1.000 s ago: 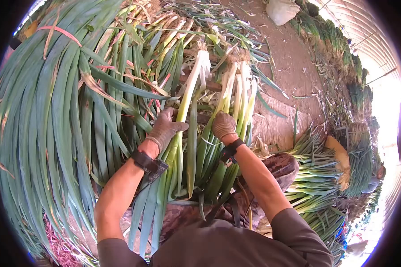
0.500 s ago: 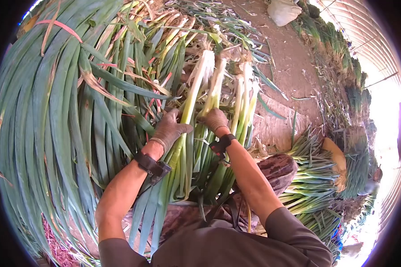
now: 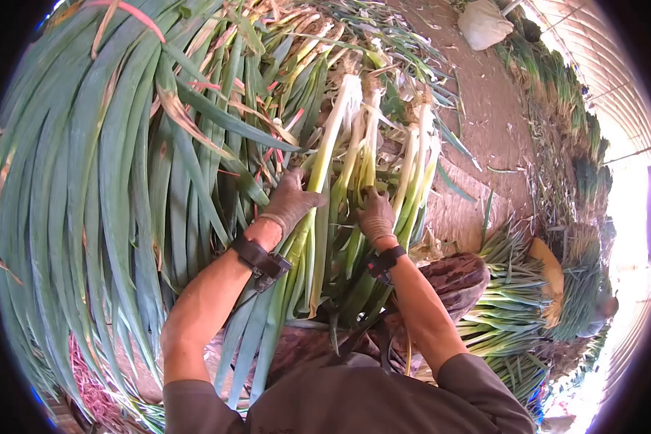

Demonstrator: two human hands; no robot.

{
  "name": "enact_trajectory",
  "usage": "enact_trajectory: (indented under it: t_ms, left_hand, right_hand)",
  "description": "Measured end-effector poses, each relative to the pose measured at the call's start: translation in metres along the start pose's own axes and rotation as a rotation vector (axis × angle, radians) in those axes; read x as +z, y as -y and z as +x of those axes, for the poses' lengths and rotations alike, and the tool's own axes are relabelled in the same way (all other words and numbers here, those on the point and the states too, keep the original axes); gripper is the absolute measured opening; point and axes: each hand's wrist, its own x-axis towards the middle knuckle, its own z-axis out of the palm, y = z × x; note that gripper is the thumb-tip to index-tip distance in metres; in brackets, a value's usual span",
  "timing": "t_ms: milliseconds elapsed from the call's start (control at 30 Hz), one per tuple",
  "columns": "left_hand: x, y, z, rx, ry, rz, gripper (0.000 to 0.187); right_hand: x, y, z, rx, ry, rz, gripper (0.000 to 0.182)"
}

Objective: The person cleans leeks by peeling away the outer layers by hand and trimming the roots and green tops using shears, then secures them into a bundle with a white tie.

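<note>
Both my hands wear thin brownish gloves. My left hand (image 3: pixel 294 202) is closed at the side of a long green onion (image 3: pixel 330 137), its thumb lying across the pale green stem; its fingers are partly hidden. To the right, my right hand (image 3: pixel 375 217) curls around the stems of more green onions (image 3: pixel 369 141), fingertips partly out of sight. Several other green onions (image 3: pixel 411 166) lie just right of that hand. The white root ends point away from me, and the green leaves run down over my lap.
A big heap of green onion leaves (image 3: pixel 116 181), tied with a pink band (image 3: pixel 134 16), fills the left side. Loose peelings litter the dirt floor (image 3: pixel 484 108). More bunches (image 3: pixel 510 289) lie at the right beside a yellowish sack (image 3: pixel 547 278). A white sack (image 3: pixel 484 24) sits farther off.
The view has shifted, so most things appear farther right. My right hand has slid a little down the stems toward my body. My left hand stays at its stem.
</note>
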Motion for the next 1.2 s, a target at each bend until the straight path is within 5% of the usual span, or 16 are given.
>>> enact_trajectory:
  t_ms: [233, 267, 533, 667, 767, 967, 1100, 1200]
  left_hand:
    - [0.002, 0.008, 0.003, 0.051, -0.040, 0.019, 0.048]
    - [0.002, 0.006, 0.001, 0.055, -0.040, -0.002, 0.048]
    - [0.006, -0.013, -0.006, 0.010, -0.034, -0.026, 0.047]
    - [-0.005, -0.011, 0.004, 0.009, -0.048, 0.041, 0.047]
    - [-0.008, -0.028, -0.003, -0.025, -0.024, -0.013, 0.045]
    - [0.004, -0.028, -0.005, -0.008, 0.024, -0.133, 0.043]
    - [0.012, -0.029, -0.007, -0.030, 0.109, -0.249, 0.047]
    - [0.013, -0.021, -0.008, -0.016, 0.147, -0.386, 0.050]
  right_hand:
    - [0.009, 0.032, 0.012, -0.032, 0.030, -0.164, 0.029]
    - [0.011, 0.034, 0.009, -0.010, 0.068, -0.126, 0.042]
    - [0.017, 0.052, 0.046, 0.052, 0.164, -0.010, 0.052]
    - [0.013, 0.021, 0.058, 0.009, 0.251, 0.564, 0.045]
    - [-0.046, 0.016, 0.037, 0.123, 0.118, 1.075, 0.030]
    - [-0.028, -0.006, 0.036, -0.044, 0.004, 1.224, 0.022]
    - [-0.018, 0.002, 0.029, 0.038, 0.150, 0.710, 0.039]
    - [-0.006, 0.015, 0.016, 0.003, -0.025, 0.812, 0.044]
